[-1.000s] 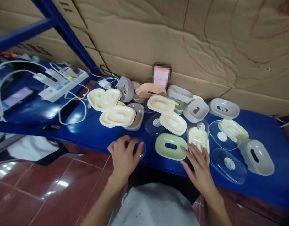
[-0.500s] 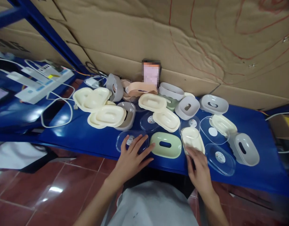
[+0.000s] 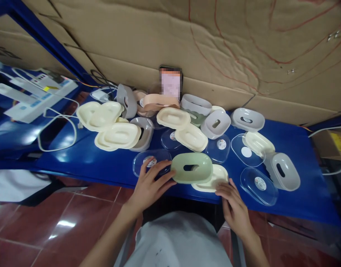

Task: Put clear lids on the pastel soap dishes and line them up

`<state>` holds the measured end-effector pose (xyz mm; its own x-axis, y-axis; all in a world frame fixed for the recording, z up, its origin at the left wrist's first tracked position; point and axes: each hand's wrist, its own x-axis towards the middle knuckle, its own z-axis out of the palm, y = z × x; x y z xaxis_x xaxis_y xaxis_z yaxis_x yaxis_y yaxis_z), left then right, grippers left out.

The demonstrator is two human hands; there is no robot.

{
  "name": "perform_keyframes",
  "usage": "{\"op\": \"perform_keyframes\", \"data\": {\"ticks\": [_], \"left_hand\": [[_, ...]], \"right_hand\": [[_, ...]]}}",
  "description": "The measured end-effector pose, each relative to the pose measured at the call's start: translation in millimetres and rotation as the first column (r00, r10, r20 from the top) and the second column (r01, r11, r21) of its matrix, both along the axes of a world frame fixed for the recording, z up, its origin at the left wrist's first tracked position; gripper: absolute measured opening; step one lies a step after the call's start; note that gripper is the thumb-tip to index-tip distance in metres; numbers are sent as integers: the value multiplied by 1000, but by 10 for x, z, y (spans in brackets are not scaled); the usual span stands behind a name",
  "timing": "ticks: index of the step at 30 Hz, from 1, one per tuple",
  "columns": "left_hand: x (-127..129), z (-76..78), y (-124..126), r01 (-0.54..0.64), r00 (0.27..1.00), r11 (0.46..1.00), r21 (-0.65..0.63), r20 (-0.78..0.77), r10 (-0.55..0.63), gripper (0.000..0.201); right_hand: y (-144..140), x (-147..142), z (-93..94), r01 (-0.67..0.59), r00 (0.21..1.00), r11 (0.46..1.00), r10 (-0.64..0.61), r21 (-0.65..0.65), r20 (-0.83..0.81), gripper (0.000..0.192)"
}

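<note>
My left hand grips the left end of a green oval plastic box with a slot in its bottom. That box is raised slightly above the blue table. Partly beneath it lies a cream oval tray, whose right end my right hand pinches. A clear lid with a round sticker sits under and beside my left fingers. Right of my right hand is another clear lid, flat on the table.
Cream trays, grey boxes and peach parts crowd the blue table. A phone leans on the cardboard wall behind. At left are a power strip and white cables.
My right hand has slid the cream tray leftward, turning it, so its left part lies under the green box. My left hand has lifted the green box slightly. The view has shifted a little.
</note>
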<state>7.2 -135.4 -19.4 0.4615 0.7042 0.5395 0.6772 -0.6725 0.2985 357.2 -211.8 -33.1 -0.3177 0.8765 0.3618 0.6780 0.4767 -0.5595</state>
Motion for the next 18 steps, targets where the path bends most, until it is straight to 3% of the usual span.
{"op": "perform_keyframes", "data": {"ticks": [2, 5, 7, 11, 14, 18], "left_hand": [[61, 20, -34, 12, 1000, 1000, -5, 5, -12, 23], [210, 47, -90, 37, 999, 999, -10, 9, -37, 21], [323, 53, -120, 56, 998, 998, -19, 2, -56, 20], [493, 45, -145, 67, 997, 996, -59, -18, -68, 22], [555, 27, -149, 87, 996, 992, -94, -13, -88, 20], [584, 16, -167, 135, 989, 984, -116, -51, -142, 21]], "right_hand": [[0, -94, -39, 41, 998, 998, -38, 41, -57, 40], [-12, -151, -64, 228, 959, 968, -203, 110, -200, 48], [12, -118, -33, 264, 955, 960, -246, 95, -164, 58], [150, -7, 90, 105, 987, 994, -99, -35, 129, 62], [233, 10, 132, 36, 985, 995, -19, -95, 173, 62], [253, -31, 107, 13, 972, 998, 0, -54, 236, 65]]}}
